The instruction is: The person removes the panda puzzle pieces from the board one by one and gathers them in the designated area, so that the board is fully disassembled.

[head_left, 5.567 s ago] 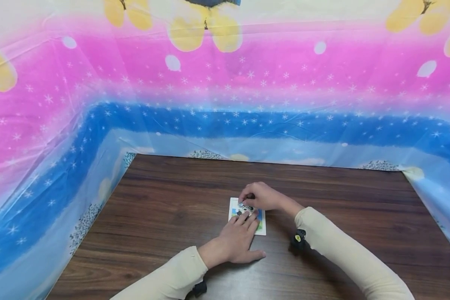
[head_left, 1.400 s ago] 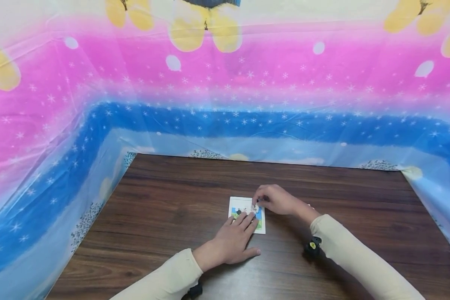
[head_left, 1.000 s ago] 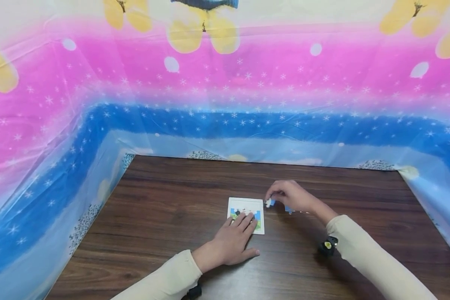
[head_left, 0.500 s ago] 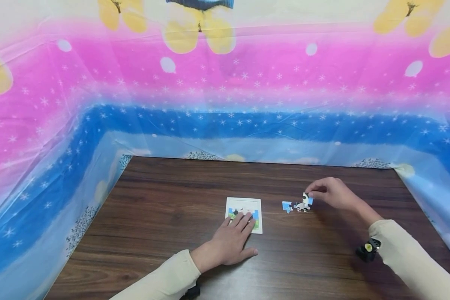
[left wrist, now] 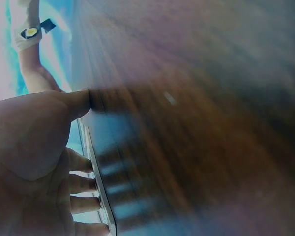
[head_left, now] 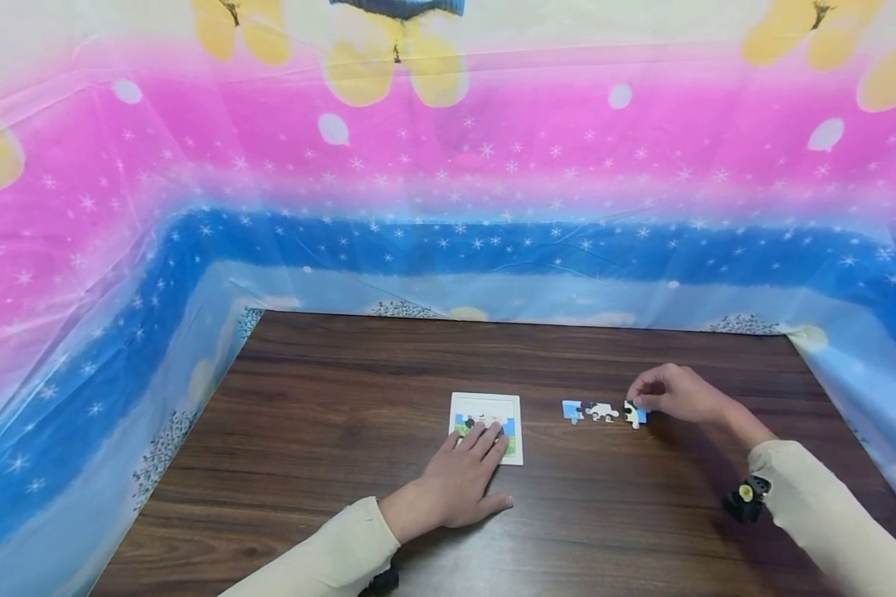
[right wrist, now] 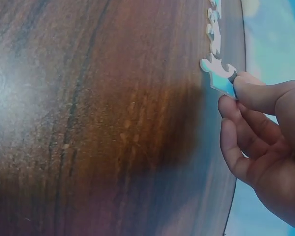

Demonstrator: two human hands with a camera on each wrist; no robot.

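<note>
My left hand (head_left: 459,481) rests with spread fingers on a small white-framed jigsaw board (head_left: 485,400). The fingers hide part of its picture, and the upper part of the board shows plain white. To the right of the board, my right hand (head_left: 683,395) pinches a blue, white and black puzzle piece (head_left: 632,417) between thumb and fingers. In the right wrist view this piece (right wrist: 221,82) is held by its edge, low at the table. Left of it lie a blue puzzle piece (head_left: 572,410) and a white and black puzzle piece (head_left: 603,411), in a row.
All of this is on a dark wood-grain table (head_left: 343,398). A pink and blue patterned cloth (head_left: 448,182) hangs behind the table and along its sides. Each wrist wears a small black camera (head_left: 747,497).
My right hand has lifted a puzzle piece from the board and carried it right, past the other pieces, to the end of their row. My left hand has stayed on the board.
</note>
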